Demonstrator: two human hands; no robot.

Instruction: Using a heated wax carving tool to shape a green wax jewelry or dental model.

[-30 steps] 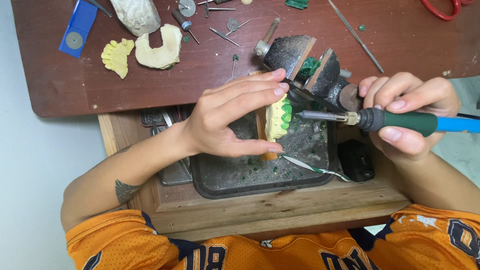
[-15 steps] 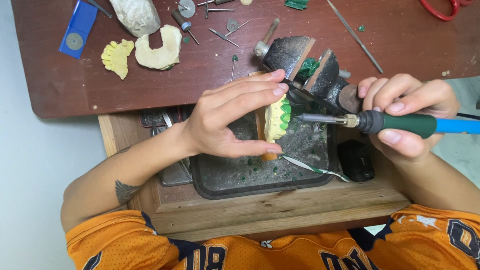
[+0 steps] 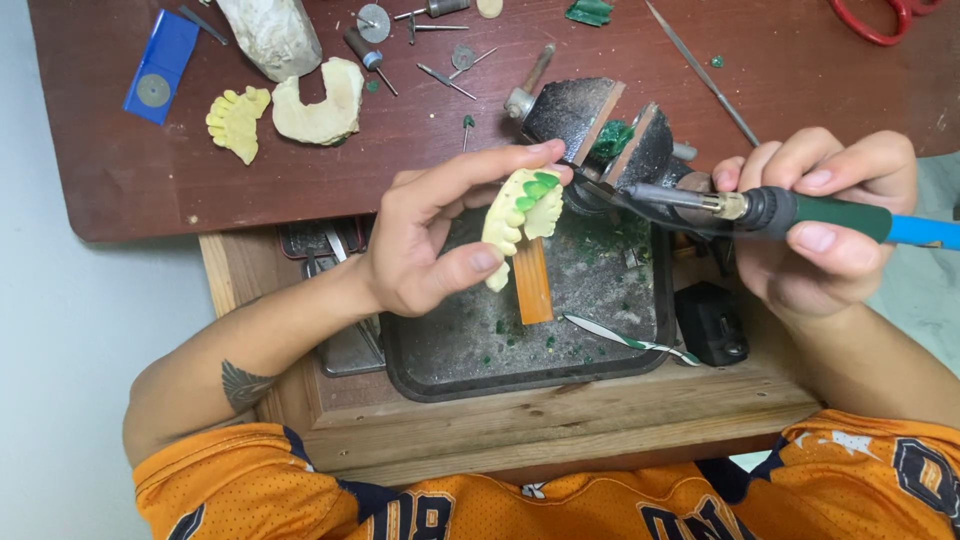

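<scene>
Two fingertips of the left hand (image 3: 425, 250) pinch the yellow dental cast (image 3: 520, 215) while the right hand (image 3: 815, 225), fist closed, grips the wax iron (image 3: 800, 212), whose tip could, I'd say, burn the nearby fingers.

Up top, the dark red-brown surface (image 3: 420, 150) carries plenty: a blue card with a round disc (image 3: 160, 68) at the far left, a yellow dental cast (image 3: 237, 120) just beside a cream horseshoe cast (image 3: 322, 102), and a pale plaster lump (image 3: 270, 35) behind them. Small burs and discs (image 3: 420, 45) are scattered mid-surface, a thin metal rod (image 3: 700, 72) lies slanted, and red scissor handles (image 3: 885, 22) sit at the right corner. Below, the wooden ledge (image 3: 560, 420) bears a dark metal tray (image 3: 520, 350) flecked with green chips.
</scene>
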